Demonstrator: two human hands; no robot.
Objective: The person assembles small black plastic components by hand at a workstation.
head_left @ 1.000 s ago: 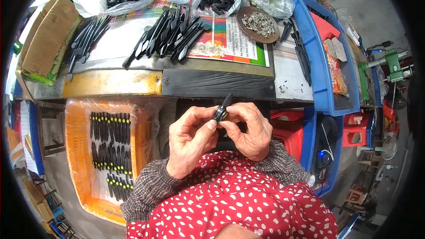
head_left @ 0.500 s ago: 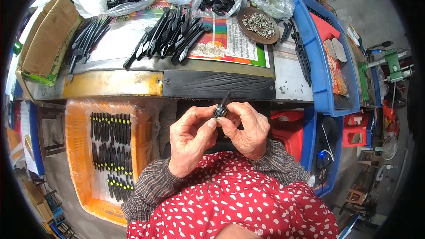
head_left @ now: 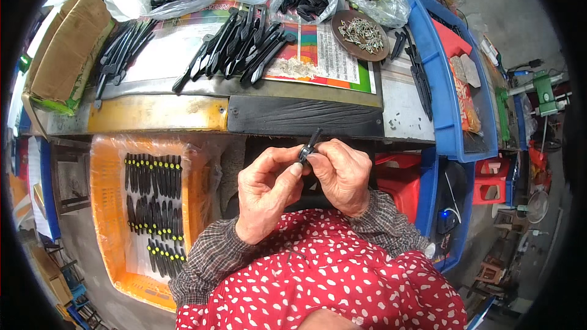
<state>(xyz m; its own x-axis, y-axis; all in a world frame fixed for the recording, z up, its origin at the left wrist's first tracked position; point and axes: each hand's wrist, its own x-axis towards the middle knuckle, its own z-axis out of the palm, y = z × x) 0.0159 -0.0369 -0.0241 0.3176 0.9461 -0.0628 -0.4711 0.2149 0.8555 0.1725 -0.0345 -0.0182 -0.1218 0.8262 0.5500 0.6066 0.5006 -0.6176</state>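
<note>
A small black plastic part [head_left: 310, 144] with a narrow shaft is held up in front of the table's near edge. My left hand [head_left: 266, 186] pinches its lower, rounder end between thumb and fingers. On its other side my right hand [head_left: 343, 174] is closed too, with thumb and forefinger on the part. The shaft sticks up between both hands, leaning right. Fingertips cover much of the rounded end. On the table ahead lies a pile of long black plastic pieces [head_left: 235, 46], and a round brown dish [head_left: 342, 43] of small metal pins or rivets.
An orange crate [head_left: 101, 220] at lower left holds rows of black pieces with yellow-green dots. Clear bags [head_left: 391, 9] of black parts line the table's back. A cardboard box [head_left: 70, 55] stands at the left, a blue tray [head_left: 449, 119] at the right, above a red stool [head_left: 400, 183].
The black part has turned slightly, its shaft now leaning further right. My right thumb has shifted up against it. Both hands stay in nearly the same place.
</note>
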